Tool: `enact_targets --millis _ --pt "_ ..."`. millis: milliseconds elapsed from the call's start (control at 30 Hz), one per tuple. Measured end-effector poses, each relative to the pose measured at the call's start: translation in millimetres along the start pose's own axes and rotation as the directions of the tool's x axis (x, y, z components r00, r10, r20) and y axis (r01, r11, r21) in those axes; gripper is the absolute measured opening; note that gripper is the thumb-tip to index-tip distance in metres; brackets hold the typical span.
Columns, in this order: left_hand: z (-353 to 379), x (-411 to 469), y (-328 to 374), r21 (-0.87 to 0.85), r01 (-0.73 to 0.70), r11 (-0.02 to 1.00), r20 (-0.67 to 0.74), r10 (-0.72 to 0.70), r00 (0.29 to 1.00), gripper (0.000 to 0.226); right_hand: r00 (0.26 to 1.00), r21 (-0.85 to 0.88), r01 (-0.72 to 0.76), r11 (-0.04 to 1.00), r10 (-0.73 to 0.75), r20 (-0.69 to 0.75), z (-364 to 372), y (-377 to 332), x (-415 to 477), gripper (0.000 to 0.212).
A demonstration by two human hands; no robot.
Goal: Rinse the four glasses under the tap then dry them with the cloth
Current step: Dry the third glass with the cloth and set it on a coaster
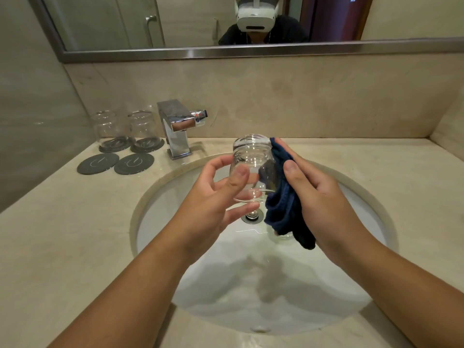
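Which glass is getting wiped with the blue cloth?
The glass held over the sink: the left hand grips it while the right hand presses the cloth against it. Two other glasses stand upside down on coasters beside the tap.
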State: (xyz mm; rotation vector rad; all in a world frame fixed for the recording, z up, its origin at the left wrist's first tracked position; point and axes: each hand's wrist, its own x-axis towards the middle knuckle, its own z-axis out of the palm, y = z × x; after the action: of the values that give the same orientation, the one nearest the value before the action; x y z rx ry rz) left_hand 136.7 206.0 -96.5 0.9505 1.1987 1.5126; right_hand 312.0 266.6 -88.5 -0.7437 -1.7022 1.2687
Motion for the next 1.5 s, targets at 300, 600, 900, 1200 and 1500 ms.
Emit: enact_targets --millis 300,600,900,1200,1500 --pt "-0.8 0.9 1.6 0.277 -0.082 0.957 0.033 0.075 0.997 0.06 0.995 -0.042 0.064 0.997 -0.067 -0.077 3.3 1.2 -6.2 0.041" --pt "0.0 -5.1 6.9 0.308 -0.17 0.936 -0.001 0.179 0.984 0.039 0.992 -0.119 0.125 0.985 -0.127 -0.01 6.3 -3.4 -9.8 0.045" --pt "-2.5 0.8 4.8 0.04 -0.064 0.997 0.022 0.063 0.998 0.078 0.997 0.131 -0.049 0.99 0.041 0.06 2.4 4.1 -4.2 0.042" --pt "-3.2 0.1 2.0 0.364 -0.124 0.923 -0.024 0.142 0.99 0.062 0.999 -0.11 0.042 0.993 -0.041 0.015 8.3 -0.8 -12.2 0.046" --pt "-5.5 0.9 2.6 0.063 -0.066 0.996 0.05 0.063 0.997 0.06 0.999 0.115 -0.028 0.993 0.024 0.037 0.3 5.4 -1.1 0.041"
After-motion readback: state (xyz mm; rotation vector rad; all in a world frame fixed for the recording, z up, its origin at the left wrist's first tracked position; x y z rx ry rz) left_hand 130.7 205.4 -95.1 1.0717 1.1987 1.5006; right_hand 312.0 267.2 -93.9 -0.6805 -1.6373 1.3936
